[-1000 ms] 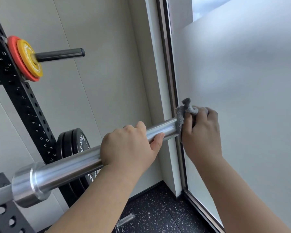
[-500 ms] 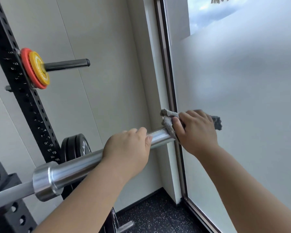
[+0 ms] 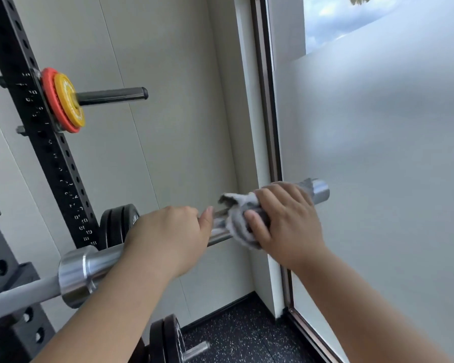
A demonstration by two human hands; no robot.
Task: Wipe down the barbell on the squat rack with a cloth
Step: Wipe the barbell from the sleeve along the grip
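Observation:
A chrome barbell (image 3: pixel 97 263) runs from the lower left up to the right, and its sleeve end (image 3: pixel 320 191) shows past my right hand. My left hand (image 3: pixel 168 237) grips the sleeve from above, fingers curled over it. Just to its right, my right hand (image 3: pixel 286 221) holds a grey cloth (image 3: pixel 236 221) wrapped around the sleeve. The cloth bunches out to the left of my fingers. The bar under both hands is hidden.
A black perforated rack upright (image 3: pixel 50 153) stands at the left, with red and yellow plates (image 3: pixel 63 100) on a storage peg. Black plates (image 3: pixel 118 224) hang lower down. A frosted glass panel (image 3: pixel 378 179) is close on the right. Speckled black floor (image 3: pixel 241 334) lies below.
My right hand has slid the cloth inward from the sleeve's tip toward my left hand, uncovering the bar's end. My left hand keeps its grip.

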